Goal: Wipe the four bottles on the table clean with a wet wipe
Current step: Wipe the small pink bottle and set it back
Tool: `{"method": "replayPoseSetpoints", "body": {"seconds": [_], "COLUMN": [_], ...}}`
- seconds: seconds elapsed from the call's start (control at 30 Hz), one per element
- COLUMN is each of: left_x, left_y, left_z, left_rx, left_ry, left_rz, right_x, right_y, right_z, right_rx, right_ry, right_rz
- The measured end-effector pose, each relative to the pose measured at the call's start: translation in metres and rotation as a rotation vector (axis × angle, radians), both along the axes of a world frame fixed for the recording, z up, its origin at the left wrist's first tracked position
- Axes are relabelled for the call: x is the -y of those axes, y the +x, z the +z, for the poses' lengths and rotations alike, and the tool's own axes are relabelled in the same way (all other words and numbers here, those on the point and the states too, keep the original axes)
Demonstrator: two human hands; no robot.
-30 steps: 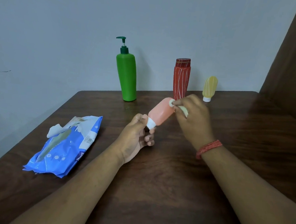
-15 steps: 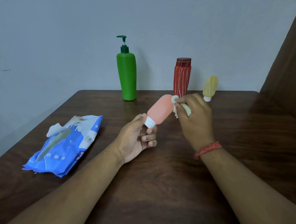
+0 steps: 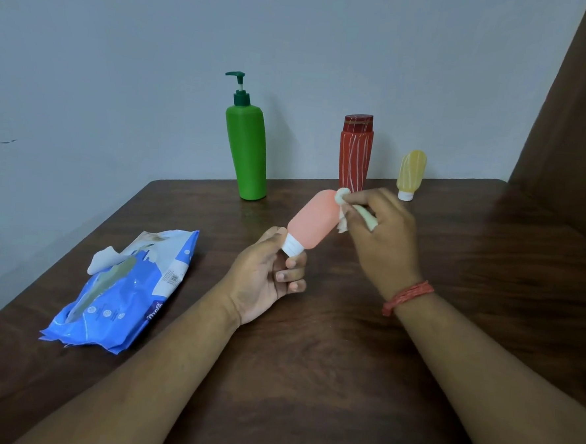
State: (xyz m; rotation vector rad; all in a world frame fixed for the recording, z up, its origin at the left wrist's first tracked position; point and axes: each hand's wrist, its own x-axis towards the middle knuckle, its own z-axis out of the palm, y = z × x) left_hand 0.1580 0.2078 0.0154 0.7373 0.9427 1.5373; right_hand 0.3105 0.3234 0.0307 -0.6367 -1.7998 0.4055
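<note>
While the left hand pinches the pink bottle by its white cap, tilted above the worktop, the right hand's curled fingers press a wet wipe against its upper end.

Over the last second the right hand carries the wipe a little up the pink bottle, from just under its rounded far end to the very tip, with more crumpled white now hanging below the fingers. The left hand lifts the bottle slightly, so it sits a touch higher and steeper above the table.
</note>
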Motion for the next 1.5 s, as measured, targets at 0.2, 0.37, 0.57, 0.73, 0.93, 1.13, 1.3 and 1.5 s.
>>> {"method": "replayPoseSetpoints", "body": {"seconds": [0.2, 0.37, 0.57, 0.73, 0.93, 1.13, 1.3, 1.5], "left_x": [-0.001, 0.000, 0.000, 0.000, 0.002, -0.001, -0.003, -0.002], "left_y": [-0.007, 0.000, -0.004, -0.005, 0.000, -0.007, -0.006, -0.003], "left_z": [0.001, 0.001, -0.001, 0.001, -0.001, -0.001, 0.000, -0.004], "left_rx": [0.038, -0.002, -0.017, -0.001, -0.035, 0.013, 0.002, -0.093], "left_ry": [0.037, 0.033, 0.038, 0.065, 0.056, 0.091, 0.091, 0.099], "left_rz": [0.094, 0.006, 0.030, 0.033, -0.082, 0.037, 0.080, -0.016], "right_x": [0.021, 0.007, 0.013, 0.015, -0.001, 0.026, 0.031, 0.015], "right_y": [-0.020, -0.010, -0.011, -0.018, -0.002, -0.019, -0.021, -0.011], "right_z": [-0.016, -0.003, -0.008, -0.007, 0.001, -0.012, -0.013, -0.003], "right_rx": [0.187, -0.006, 0.085, 0.064, -0.129, 0.051, 0.159, -0.043], "right_ry": [0.124, 0.069, -0.049, 0.025, -0.265, -0.218, -0.060, -0.083], "right_rz": [0.239, 0.017, 0.170, 0.172, 0.145, 0.373, 0.323, 0.097]}}
